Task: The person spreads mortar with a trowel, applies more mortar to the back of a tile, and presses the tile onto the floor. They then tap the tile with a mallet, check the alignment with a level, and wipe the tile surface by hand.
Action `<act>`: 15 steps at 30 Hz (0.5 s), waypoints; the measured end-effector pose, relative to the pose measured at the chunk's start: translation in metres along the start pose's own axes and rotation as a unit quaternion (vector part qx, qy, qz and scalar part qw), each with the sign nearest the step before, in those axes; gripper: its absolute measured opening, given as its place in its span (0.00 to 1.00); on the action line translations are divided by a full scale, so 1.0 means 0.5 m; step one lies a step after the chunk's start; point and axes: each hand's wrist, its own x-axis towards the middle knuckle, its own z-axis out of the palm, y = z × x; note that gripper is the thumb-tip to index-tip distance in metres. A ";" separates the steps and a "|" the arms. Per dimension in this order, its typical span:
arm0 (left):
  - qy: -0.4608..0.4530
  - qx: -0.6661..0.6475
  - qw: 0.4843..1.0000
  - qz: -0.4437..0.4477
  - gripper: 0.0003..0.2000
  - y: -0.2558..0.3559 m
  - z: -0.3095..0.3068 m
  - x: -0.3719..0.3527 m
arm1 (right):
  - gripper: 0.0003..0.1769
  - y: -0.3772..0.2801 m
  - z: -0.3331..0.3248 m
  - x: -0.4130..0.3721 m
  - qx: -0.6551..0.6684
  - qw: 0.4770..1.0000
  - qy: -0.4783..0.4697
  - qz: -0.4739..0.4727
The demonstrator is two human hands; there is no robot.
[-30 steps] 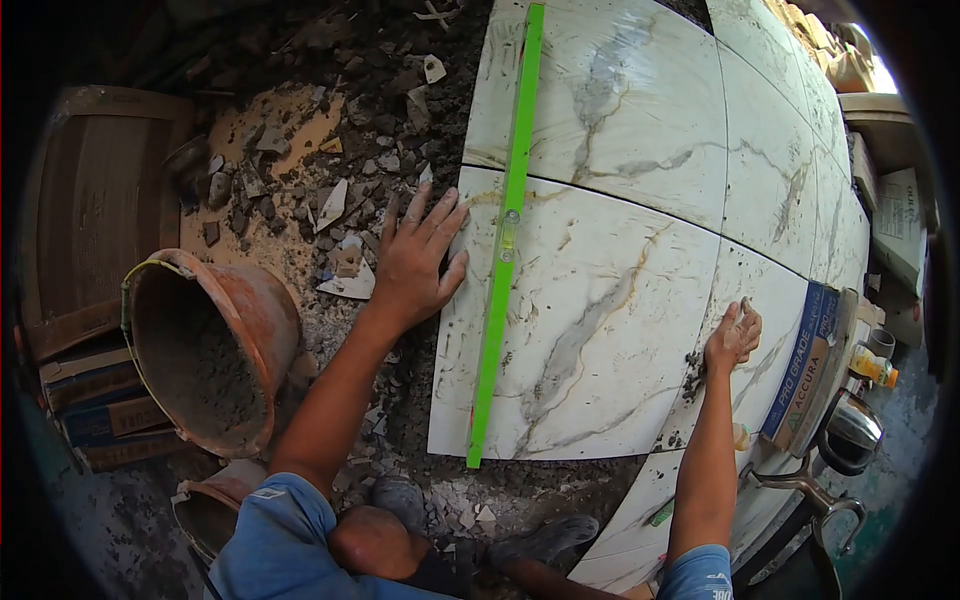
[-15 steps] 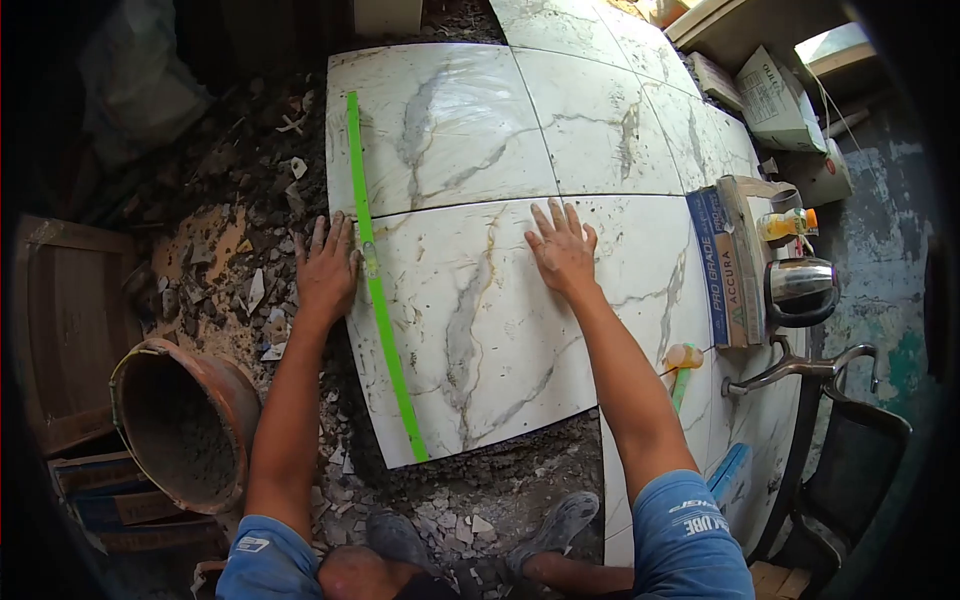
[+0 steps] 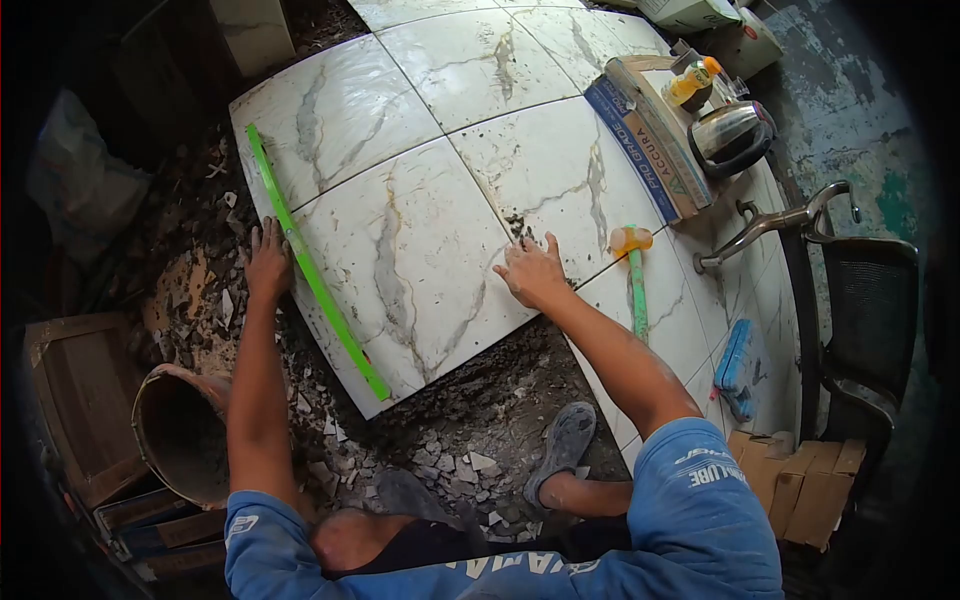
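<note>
A white marble-patterned floor tile [image 3: 440, 260] lies in front of me, its near edge over dark rubble. Along its left side rests a long, thin, bright green bar [image 3: 318, 275] that looks like a spirit level. My left hand [image 3: 268, 270] is at the tile's left edge beside the bar, fingers stretched out. On the tile's right side, by the joint with the neighbouring tile [image 3: 550, 150], my right hand [image 3: 533, 272] lies with fingers spread and holds nothing. Dark crumbs [image 3: 518, 228] sit on the joint just beyond its fingertips. A mallet [image 3: 638, 285] with an amber head and green handle lies to the right.
Left of me stand a mortar-stained bucket [image 3: 150, 425] and a wooden panel [image 3: 85, 400]. At right are a tile box [image 3: 640, 150], kettle [image 3: 730, 135], bottle [image 3: 688, 85], blue case [image 3: 738, 368], black chair [image 3: 865, 310] and cardboard [image 3: 805, 485]. Broken tile pieces [image 3: 465, 470] lie by my feet.
My view has turned to the right. My right hand has moved from the far part of the tile to its right side, nearer me. My left hand stays at the left edge.
</note>
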 end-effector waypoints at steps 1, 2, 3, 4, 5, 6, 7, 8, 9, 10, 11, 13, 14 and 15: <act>-0.009 0.002 1.000 -0.003 0.28 0.001 -0.004 0.003 | 0.32 0.005 -0.044 -0.059 -0.010 0.992 -0.126 0.011; -0.015 0.011 1.000 0.001 0.28 -0.001 -0.005 0.005 | 0.30 0.008 -0.082 -0.115 -0.018 0.967 -0.252 0.019; -0.022 0.020 1.000 0.004 0.28 -0.002 -0.006 0.009 | 0.30 0.025 -0.076 -0.152 -0.013 0.967 -0.252 0.024; -0.026 0.032 0.999 0.007 0.28 -0.004 -0.006 0.013 | 0.27 0.043 -0.062 -0.192 0.011 0.972 -0.231 0.042; -0.021 0.044 0.999 0.009 0.28 -0.004 -0.005 0.015 | 0.25 0.056 -0.049 -0.221 0.035 0.975 -0.211 0.061; -0.022 0.072 0.997 0.018 0.28 -0.007 -0.006 0.017 | 0.22 0.075 -0.040 -0.218 0.055 0.982 -0.173 0.048; -0.023 0.101 0.994 0.027 0.28 -0.010 -0.006 0.017 | 0.19 0.100 -0.031 -0.198 0.076 0.987 -0.136 0.036; -0.024 0.105 0.994 0.034 0.28 -0.015 -0.004 0.020 | 0.16 0.124 -0.024 -0.163 0.101 0.990 -0.097 0.000; -0.020 0.105 0.993 0.041 0.28 -0.023 0.002 0.021 | 0.15 0.145 -0.010 -0.120 0.163 0.986 -0.020 -0.025; -0.015 0.103 0.993 0.047 0.28 -0.024 0.007 0.018 | 0.16 0.165 0.022 -0.066 0.201 0.972 0.094 -0.071; -0.015 0.106 0.993 0.050 0.28 -0.022 0.005 0.012 | 0.18 0.169 0.020 -0.016 0.201 0.970 0.116 -0.077; -0.023 0.074 0.996 0.039 0.29 -0.019 -0.002 0.003 | 0.19 0.156 0.033 0.066 0.208 0.969 0.123 -0.057; -0.008 0.070 0.997 0.044 0.29 -0.028 0.009 0.001 | 0.19 0.139 0.046 0.090 0.177 0.967 0.171 -0.065; -0.011 0.076 0.996 0.045 0.29 -0.032 0.013 -0.002 | 0.19 0.129 0.061 0.100 0.147 0.962 0.217 -0.071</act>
